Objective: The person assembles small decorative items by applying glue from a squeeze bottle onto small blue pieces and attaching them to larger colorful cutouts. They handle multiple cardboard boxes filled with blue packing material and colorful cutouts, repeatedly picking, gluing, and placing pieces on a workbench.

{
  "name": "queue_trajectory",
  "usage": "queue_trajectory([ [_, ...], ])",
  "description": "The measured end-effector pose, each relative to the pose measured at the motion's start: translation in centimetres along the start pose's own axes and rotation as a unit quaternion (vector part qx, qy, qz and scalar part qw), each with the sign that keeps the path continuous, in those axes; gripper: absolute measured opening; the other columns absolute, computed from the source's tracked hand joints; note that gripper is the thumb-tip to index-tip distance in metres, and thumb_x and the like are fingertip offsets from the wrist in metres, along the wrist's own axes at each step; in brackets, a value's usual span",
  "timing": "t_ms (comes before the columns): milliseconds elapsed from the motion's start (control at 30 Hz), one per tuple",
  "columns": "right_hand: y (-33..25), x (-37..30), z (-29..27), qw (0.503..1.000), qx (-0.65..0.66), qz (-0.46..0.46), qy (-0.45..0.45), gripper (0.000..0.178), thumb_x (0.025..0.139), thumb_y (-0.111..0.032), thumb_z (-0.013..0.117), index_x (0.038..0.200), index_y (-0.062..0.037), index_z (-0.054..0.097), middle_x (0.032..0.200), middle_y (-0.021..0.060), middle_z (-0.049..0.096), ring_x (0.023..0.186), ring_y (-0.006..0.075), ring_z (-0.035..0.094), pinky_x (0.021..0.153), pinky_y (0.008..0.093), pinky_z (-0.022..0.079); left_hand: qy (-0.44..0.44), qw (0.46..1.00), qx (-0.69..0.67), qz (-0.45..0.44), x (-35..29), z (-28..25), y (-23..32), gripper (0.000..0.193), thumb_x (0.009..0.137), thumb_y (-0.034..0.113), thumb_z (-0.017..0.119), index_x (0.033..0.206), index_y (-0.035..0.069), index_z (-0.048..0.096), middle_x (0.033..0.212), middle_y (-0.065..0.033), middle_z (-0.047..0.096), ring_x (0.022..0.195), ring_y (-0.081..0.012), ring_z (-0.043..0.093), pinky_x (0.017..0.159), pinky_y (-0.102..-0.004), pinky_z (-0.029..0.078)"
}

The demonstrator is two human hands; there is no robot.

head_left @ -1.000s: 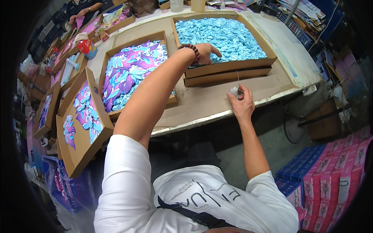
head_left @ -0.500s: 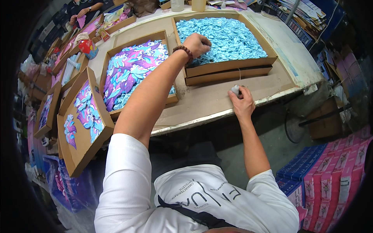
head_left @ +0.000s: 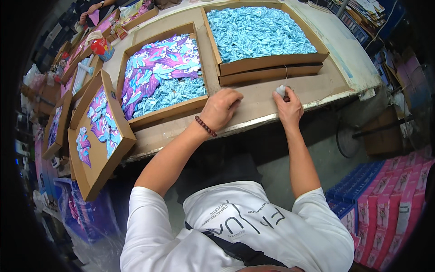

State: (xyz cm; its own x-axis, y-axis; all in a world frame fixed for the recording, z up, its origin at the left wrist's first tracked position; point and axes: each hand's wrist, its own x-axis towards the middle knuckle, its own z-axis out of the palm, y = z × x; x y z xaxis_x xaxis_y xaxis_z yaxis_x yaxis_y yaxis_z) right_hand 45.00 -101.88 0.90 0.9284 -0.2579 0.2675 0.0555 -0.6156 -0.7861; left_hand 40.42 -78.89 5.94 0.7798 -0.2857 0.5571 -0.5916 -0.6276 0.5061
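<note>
My right hand (head_left: 291, 109) grips a small white squeeze bottle (head_left: 281, 91) with a long thin tip pointing up, at the table's front edge. My left hand (head_left: 222, 108), a beaded bracelet at its wrist, is low over the table just in front of the middle box. Its fingers are curled together; whatever they may pinch is hidden. Beyond the bottle a cardboard tray (head_left: 272, 67) is heaped with small light-blue leaf-like pieces (head_left: 260, 36). The middle cardboard box (head_left: 199, 103) holds purple-and-blue wave-patterned pieces (head_left: 158, 63) lying over more light-blue ones.
At the left a tilted cardboard tray (head_left: 102, 177) holds a few patterned pieces. A red round-topped container (head_left: 102, 47) stands behind it. Another person's hand (head_left: 94, 8) shows at the far left, near a pink piece. Pink boxes (head_left: 385, 195) are stacked at the lower right.
My left hand has come back from the light-blue pieces to the table's front, near the middle box. My right hand still holds the bottle in about the same place.
</note>
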Motion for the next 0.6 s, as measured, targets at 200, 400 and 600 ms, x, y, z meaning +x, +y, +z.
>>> queue_trajectory([
  [200,0.0,-0.3,0.0,1.0,0.013,-0.017,0.011,0.04,0.074,-0.038,0.073,0.105,-0.0142,0.068,0.085,0.0088,0.063,0.08,0.0266,0.061,0.074,0.0378,0.047,-0.055,0.992,0.109,0.044,-3.1,0.8,-2.1,0.017,0.081,0.001,0.06,0.098,0.001,0.063,0.104,-0.0124,0.063,0.101,-0.0312,0.059,0.085,-0.0368,0.05],
  [400,0.4,-0.2,0.1,1.0,0.012,0.003,0.003,0.041,0.075,-0.041,0.072,0.105,-0.013,0.067,0.086,0.0091,0.063,0.081,0.0273,0.06,0.074,0.0384,0.047,-0.013,0.998,0.055,0.006,-4.6,-0.2,-1.7,0.037,0.077,-0.011,0.054,0.111,0.002,0.061,0.118,-0.0158,0.06,0.114,-0.0343,0.055,0.095,-0.0391,0.047],
  [600,1.1,0.0,0.4,0.999,0.038,-0.016,0.003,0.042,0.076,-0.04,0.072,0.105,-0.0108,0.066,0.087,0.0094,0.064,0.082,0.0266,0.061,0.074,0.0381,0.047,-0.091,0.988,0.123,0.02,-2.7,-0.3,-0.9,0.026,0.079,-0.004,0.053,0.103,0.001,0.061,0.111,-0.0144,0.061,0.115,-0.0335,0.052,0.095,-0.0405,0.046],
])
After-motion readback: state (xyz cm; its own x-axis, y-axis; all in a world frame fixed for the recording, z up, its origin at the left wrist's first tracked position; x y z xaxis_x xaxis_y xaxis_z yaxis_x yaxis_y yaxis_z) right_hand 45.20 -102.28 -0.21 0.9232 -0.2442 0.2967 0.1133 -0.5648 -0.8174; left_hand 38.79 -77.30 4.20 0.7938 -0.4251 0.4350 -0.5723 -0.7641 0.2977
